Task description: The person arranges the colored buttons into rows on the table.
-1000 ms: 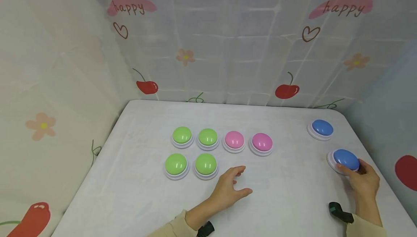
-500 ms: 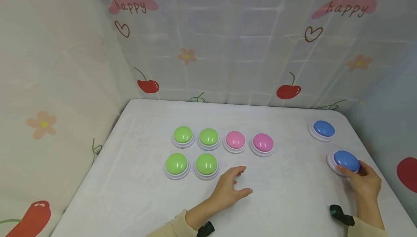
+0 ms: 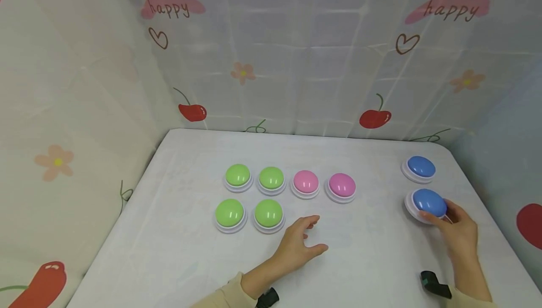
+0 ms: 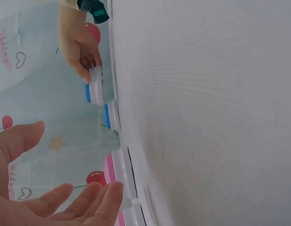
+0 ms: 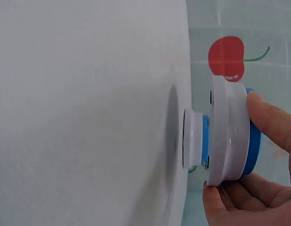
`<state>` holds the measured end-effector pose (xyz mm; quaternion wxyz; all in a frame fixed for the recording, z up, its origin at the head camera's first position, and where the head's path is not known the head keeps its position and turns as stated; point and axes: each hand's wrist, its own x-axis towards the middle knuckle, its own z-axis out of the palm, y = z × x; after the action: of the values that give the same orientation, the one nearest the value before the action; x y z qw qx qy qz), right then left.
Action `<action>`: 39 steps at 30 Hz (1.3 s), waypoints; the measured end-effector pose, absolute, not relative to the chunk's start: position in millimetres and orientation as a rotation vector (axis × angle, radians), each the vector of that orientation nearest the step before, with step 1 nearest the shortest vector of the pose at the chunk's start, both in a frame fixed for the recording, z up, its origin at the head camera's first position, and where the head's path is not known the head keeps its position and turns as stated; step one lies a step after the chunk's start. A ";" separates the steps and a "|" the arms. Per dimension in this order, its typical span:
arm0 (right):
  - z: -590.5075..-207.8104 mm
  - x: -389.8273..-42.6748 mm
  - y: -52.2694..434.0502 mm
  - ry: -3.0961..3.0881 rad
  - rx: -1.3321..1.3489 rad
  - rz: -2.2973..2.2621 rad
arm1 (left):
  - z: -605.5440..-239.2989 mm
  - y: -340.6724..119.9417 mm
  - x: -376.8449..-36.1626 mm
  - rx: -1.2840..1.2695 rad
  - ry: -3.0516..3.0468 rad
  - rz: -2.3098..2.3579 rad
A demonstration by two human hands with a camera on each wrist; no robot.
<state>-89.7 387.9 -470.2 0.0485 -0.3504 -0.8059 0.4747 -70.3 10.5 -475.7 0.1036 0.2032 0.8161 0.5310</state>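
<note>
Eight dome-shaped plastic buttons on white bases sit sorted by colour on the white table (image 3: 178, 261): four green (image 3: 238, 175), two pink (image 3: 306, 182), two blue. The right hand (image 3: 459, 232) pinches the nearer blue button (image 3: 428, 202) by its rim, lifted clear of the table near the far blue button (image 3: 420, 167); the left hand (image 3: 296, 247) rests relaxed, empty. "happy" (image 3: 446, 8) reads on the backdrop.

Beige sleeves (image 3: 220, 294), black wrist straps (image 3: 434, 283)

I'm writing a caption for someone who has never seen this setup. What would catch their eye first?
The rows of dome buttons mid-table: four green buttons beside two pink buttons. At the right edge, the right hand grips a blue button, lifted off the table in the right wrist view.
</note>
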 end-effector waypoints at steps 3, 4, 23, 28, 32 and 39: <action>-466.2 -87.7 374.4 -2.516 -0.983 1.445 | -475.7 10.6 -70.6 0.596 2.411 1.566; -465.5 -87.1 370.8 -2.539 -0.941 1.437 | -475.6 10.6 -70.7 0.591 2.411 1.566; -459.7 -81.3 293.7 -2.782 -0.250 1.418 | -475.9 11.1 -79.8 0.580 2.506 1.563; -450.5 -79.7 270.2 -2.811 -0.114 1.441 | -475.2 10.6 -83.2 0.557 2.530 1.563; -453.1 -80.3 256.4 -2.826 -0.033 1.474 | -477.0 11.4 -85.9 0.536 2.548 1.581; -459.4 -83.3 234.0 -2.806 0.158 1.509 | -481.4 11.4 -88.3 0.523 2.555 1.599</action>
<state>-83.3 234.0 -459.4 -0.0240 0.0494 -0.8793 0.4730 -88.3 11.4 -481.4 0.0413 0.1708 0.8344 0.5224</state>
